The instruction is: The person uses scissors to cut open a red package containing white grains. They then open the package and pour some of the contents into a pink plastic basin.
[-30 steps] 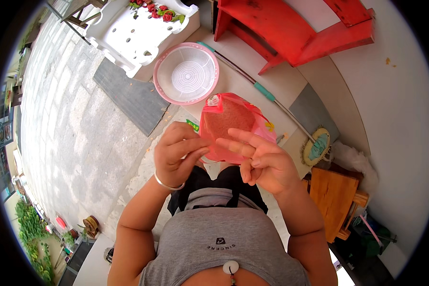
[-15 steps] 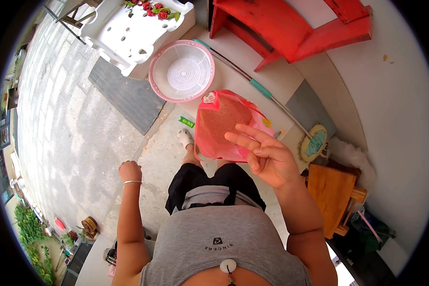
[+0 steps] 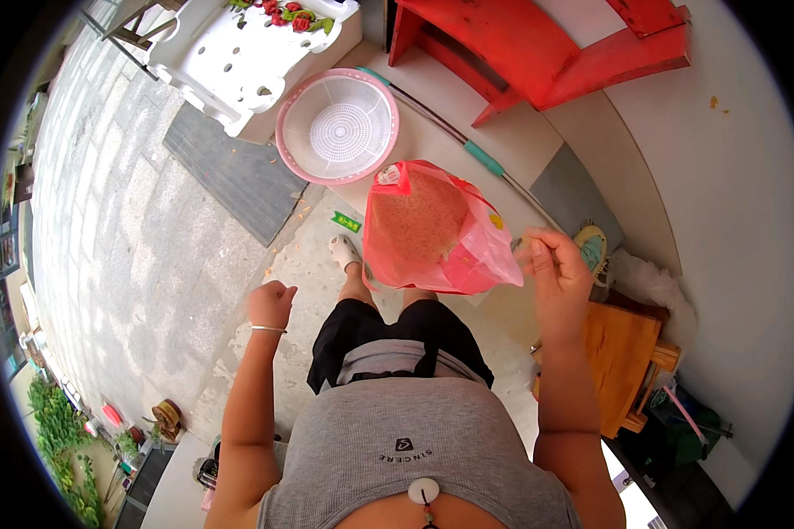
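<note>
A red translucent plastic bag (image 3: pixel 419 216) stands in front of my legs, its mouth spread and full of a reddish-brown mass, too indistinct to name. My right hand (image 3: pixel 558 264) is raised just right of the bag's pink side flap. Its fingers bend inward, but their tips are smeared by motion; whether they touch the plastic I cannot tell. Off to the left, my left hand (image 3: pixel 271 306) hangs in a loose fist with nothing visible in it, a bangle (image 3: pixel 268 329) at the wrist. Beyond the bag sits a white plastic colander (image 3: pixel 302 163) with a pink rim.
A mop pole (image 3: pixel 450 132) runs behind the bag to a mop head (image 3: pixel 592 251). Red wooden furniture (image 3: pixel 538 53) is at the far right, a wooden stool (image 3: pixel 613 361) nearer. A white slotted crate (image 3: pixel 212 70) and grey mat (image 3: pixel 234 172) lie far left. A green packet (image 3: pixel 346 221) is on the floor.
My right hand has moved right, off the bag's front, its two extended fingers now bent. The bag's right flap bulges outward. My left hand has shifted slightly right.
</note>
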Demonstrator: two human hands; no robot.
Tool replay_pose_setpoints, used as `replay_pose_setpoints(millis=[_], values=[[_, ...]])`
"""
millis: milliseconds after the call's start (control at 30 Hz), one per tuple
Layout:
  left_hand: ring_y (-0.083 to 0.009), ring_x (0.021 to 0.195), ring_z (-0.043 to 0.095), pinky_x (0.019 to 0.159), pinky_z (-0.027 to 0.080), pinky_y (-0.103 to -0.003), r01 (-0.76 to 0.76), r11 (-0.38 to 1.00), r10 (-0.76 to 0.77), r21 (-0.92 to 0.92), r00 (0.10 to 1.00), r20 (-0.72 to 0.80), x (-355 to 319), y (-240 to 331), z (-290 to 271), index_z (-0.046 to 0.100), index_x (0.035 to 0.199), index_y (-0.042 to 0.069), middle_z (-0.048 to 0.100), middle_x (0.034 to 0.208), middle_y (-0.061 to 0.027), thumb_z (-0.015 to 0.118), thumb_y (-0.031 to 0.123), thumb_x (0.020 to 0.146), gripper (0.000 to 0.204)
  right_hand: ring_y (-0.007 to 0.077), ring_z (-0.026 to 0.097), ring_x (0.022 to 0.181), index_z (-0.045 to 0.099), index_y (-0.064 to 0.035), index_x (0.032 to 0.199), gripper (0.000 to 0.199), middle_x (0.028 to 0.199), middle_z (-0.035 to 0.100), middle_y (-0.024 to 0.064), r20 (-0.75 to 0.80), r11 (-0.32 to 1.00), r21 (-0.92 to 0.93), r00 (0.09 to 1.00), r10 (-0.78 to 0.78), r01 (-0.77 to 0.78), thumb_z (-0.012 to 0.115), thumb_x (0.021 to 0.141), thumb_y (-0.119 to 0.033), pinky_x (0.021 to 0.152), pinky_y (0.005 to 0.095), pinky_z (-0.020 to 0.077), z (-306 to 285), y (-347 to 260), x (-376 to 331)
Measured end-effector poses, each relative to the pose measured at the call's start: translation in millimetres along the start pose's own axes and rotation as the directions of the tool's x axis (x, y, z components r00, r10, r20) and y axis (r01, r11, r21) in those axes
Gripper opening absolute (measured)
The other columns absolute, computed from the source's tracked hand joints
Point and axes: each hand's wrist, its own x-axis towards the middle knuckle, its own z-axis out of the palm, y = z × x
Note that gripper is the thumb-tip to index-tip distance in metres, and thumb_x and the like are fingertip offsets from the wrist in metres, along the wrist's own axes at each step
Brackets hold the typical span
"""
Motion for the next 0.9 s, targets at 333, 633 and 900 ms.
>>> replay_pose_setpoints(millis=[333,633,900], values=[[-0.0266,0.084,0.067,0.074,0.053,-0.037,-0.345,0.912,0.383,-0.223,0.911,0.154,-5,58,37,0.062,0.115,0.004,0.067,0.095,-0.0145,0.07,0.013,0.079,0.038,0.0332,0.059,0.106,0.056,0.0001,0.121,0.046,0.11,0.063,0.0168,0.462,0.801,-0.26,0.798,-0.387,0.539,0.068,0.079,-0.011,0.089,0.0421,0.0468,75,-24,-34],[-0.034,0.093,0.062,0.077,0.05,-0.042,-0.594,0.704,0.639,-0.388,0.769,-0.018,-8,117,64,0.054,0.124,0.005,0.064,0.1,-0.0151,0.064,0.018,0.079,0.047,0.0302,0.062,0.087,0.058,-0.0037,0.101,0.029,0.093,0.063,0.0105,0.606,0.796,-0.275,0.74,-0.292,0.539,0.067,0.078,-0.018,0.07,0.0405,0.0495,136,-25,-31],[-0.0358,0.108,0.059,0.093,0.044,-0.044,-0.49,0.642,0.672,-0.589,0.73,0.125,6,136,82,0.053,0.128,0.01,0.06,0.12,-0.0148,0.066,0.023,0.081,0.05,0.0181,0.054,0.058,0.062,-0.0006,0.08,0.009,0.072,0.064,0.0078,0.536,0.994,0.055,0.837,-0.105,0.089,0.055,0.082,-0.006,0.058,0.0366,0.046,131,-32,0]])
